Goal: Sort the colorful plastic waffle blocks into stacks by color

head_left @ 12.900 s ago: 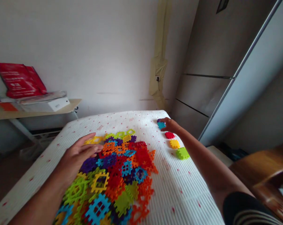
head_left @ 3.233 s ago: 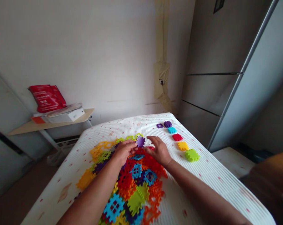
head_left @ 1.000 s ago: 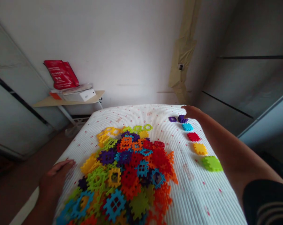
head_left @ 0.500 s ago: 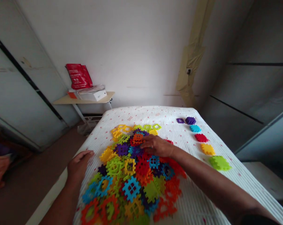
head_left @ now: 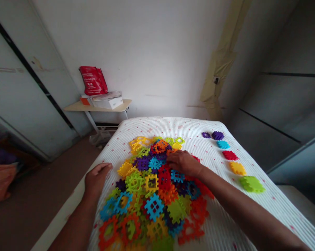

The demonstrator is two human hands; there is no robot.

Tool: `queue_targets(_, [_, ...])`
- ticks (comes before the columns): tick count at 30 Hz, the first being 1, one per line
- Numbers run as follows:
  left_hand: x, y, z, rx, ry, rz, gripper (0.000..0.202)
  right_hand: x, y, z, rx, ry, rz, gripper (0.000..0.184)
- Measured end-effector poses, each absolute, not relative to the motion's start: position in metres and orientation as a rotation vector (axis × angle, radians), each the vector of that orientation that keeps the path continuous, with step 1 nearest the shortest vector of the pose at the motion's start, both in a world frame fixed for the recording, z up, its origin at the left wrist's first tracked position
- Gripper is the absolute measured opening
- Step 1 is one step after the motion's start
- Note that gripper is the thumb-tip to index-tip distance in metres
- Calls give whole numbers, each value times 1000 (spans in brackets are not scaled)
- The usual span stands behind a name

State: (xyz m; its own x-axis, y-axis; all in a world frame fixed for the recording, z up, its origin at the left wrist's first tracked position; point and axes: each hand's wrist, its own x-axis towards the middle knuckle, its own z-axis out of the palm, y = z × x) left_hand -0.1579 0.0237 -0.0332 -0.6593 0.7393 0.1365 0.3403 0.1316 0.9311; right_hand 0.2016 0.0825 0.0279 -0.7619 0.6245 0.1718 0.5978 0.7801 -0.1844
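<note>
A heap of plastic interlocking tiles (head_left: 151, 183) in red, orange, yellow, green, blue and purple spreads over the bed. My right hand (head_left: 184, 163) reaches in from the right, its curled fingers down among the tiles in the upper right of the heap. What its fingertips touch is hidden. Just beyond them lies an orange window tile (head_left: 161, 145), and to their left a blue tile (head_left: 155, 162). Off the heap's left side, my left hand (head_left: 97, 176) rests by the bed's edge with fingers curled in and nothing visible in them.
Along the bed's right side runs a row of tile stacks: purple (head_left: 218, 135), blue (head_left: 223, 144), red (head_left: 230, 155), yellow (head_left: 237, 168) and green (head_left: 252, 183). A single purple tile (head_left: 206, 135) lies beside the row. Back left, a small table (head_left: 76, 106) carries a red bag (head_left: 93, 81) and boxes.
The view has swung slightly left. The orange window tile sits a little farther back, showing more of the blue tile. My right hand has shifted slightly right; my left hand stays by the edge.
</note>
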Motion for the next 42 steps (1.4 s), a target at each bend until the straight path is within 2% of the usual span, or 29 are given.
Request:
queue_targets(3, [-158, 24, -36, 1031, 2071, 1512, 32, 195, 54, 29, -837, -2815, 312, 33])
queue_targets(7, [-159, 24, -37, 1039, 2084, 1489, 33, 189, 18, 24, -848, -2799, 317, 41])
queue_targets(13, [-157, 24, -35, 1038, 2105, 1490, 32, 191, -11, 24, -818, -2774, 310, 38])
queue_targets(24, [-158, 24, -41, 1106, 2085, 1532, 32, 191, 66, 23, -789, -2810, 289, 31])
queue_targets(33, [-150, 22, -33, 1113, 2100, 1518, 30, 205, 102, 23, -1186, -2694, 186, 30])
queue_targets(39, [-153, 23, -37, 1118, 2094, 1516, 32, 182, 72, 22, -717, -2813, 251, 30])
queue_targets(42, [-155, 23, -40, 1120, 2116, 1510, 32, 171, 68, 17, -758, -2891, 197, 29])
